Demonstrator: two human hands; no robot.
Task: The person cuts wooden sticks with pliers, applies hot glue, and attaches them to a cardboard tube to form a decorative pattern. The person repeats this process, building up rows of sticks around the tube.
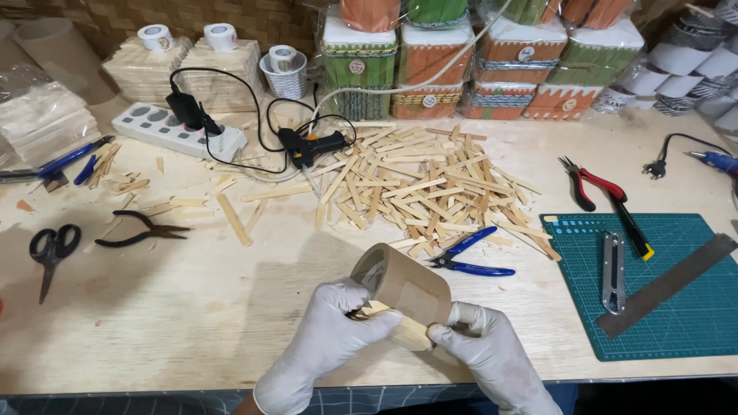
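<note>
Both hands, the left hand [327, 338] and the right hand [492, 357], wear white gloves and hold a plain brown cardboard tube [403, 286] with pale wooden sticks [400, 329] on it. At twelve o'clock from them lies a pile of pale, bare-wood sticks [427, 192] on the light wooden desk [192, 307]. At three o'clock is a green cutting mat [692, 323] with a faint grid. Blue-handled cutters [469, 257] lie at one o'clock, red-and-black pliers [588, 184] farther out. At ten o'clock are black scissors [50, 250] and black pliers [142, 230]. The stacked boxes [477, 61] at twelve o'clock are orange and green with white tops.
</note>
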